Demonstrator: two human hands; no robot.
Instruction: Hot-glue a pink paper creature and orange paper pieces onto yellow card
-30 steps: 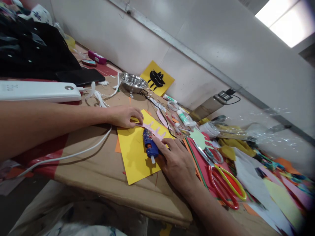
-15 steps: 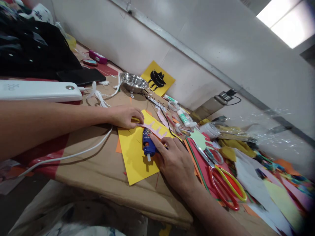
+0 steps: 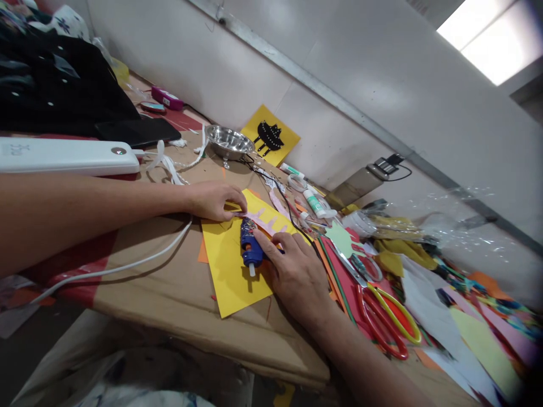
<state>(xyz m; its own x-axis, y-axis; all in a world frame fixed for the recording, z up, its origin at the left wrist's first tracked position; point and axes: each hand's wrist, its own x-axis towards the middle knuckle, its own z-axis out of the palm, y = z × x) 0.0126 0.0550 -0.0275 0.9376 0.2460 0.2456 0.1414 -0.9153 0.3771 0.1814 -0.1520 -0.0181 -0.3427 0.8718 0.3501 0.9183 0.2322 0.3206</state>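
My right hand is closed round the handle of a blue hot glue gun. A white glue stick pokes out of the gun's back end, and its nozzle points away from me at a pink paper cutout with comb-like prongs. My left hand pinches the left end of that cutout, thumb and fingers together. Beneath both lies a sheet of yellow paper on the cardboard-covered table. Whether the nozzle touches the pink paper cannot be made out.
Large scissors with red and yellow handles lie on coloured paper at the right. Behind stand a steel bowl and a leaning bottle. A white power bank trails a white cable; a black cord runs behind the yellow sheet.
The glue gun has shifted slightly left along the pink cutout, toward my left hand. My left hand keeps its pinch. The whole view has moved a little.
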